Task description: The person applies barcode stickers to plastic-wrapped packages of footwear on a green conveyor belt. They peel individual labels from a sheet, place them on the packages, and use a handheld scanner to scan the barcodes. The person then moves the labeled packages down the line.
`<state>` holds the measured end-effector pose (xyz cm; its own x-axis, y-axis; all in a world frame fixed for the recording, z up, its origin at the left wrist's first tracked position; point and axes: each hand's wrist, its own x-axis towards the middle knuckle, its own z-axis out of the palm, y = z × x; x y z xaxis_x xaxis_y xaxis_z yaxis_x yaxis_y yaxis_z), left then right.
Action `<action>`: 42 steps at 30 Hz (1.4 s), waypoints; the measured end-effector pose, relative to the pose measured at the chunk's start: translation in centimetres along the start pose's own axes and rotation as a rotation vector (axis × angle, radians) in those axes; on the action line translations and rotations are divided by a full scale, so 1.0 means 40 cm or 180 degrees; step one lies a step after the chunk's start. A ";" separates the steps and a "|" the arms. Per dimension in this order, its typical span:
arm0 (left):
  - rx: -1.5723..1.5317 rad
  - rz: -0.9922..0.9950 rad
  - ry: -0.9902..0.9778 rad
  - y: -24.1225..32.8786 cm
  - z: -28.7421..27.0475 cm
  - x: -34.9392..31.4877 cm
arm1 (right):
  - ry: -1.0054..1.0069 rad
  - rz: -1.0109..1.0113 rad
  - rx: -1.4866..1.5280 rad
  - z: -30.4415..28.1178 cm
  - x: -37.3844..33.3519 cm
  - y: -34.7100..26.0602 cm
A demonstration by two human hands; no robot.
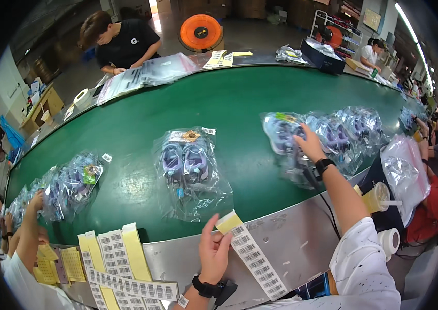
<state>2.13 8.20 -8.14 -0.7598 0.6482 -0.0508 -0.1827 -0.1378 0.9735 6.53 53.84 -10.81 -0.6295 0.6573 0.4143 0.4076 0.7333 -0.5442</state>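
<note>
My right hand (312,144) is closed on the edge of a clear bag holding light-blue shoes (281,135) with a green tag, right of centre on the green belt; its lower part is blurred. My left hand (215,253) is at the front steel edge, fingers curled, thumb against the upper end of a barcode sticker strip (255,258). That strip's top is bare yellow backing. Just beyond my left hand, a bagged pair of blue-purple shoes (185,163) lies flat, with a brown tag and a white barcode sticker at its top corner.
More bagged shoes (356,124) lie close together at right, and others (74,181) at left by a co-worker's hand (35,200). Sticker sheets (115,253) overlap on the front ledge. A drink cup (376,197) stands at right. Across the belt, a person handles plastic bags (146,72).
</note>
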 end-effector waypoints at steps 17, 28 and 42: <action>0.0001 0.0124 0.0240 0.016 -0.015 0.016 | -0.1997 -0.0726 0.2008 -0.032 -0.400 -0.607; 0.0478 0.0086 0.0136 0.037 -0.023 -0.002 | -0.1396 -0.0806 0.1662 -0.054 -0.454 -0.626; 0.0694 0.0151 -0.0149 0.015 -0.016 0.009 | -0.1387 -0.0285 0.1748 -0.055 -0.483 -0.609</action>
<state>1.34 7.88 -7.74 -0.7336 0.6796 0.0015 -0.0044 -0.0070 1.0000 10.22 23.65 -3.96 -0.8993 0.3850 0.2074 0.0212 0.5122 -0.8586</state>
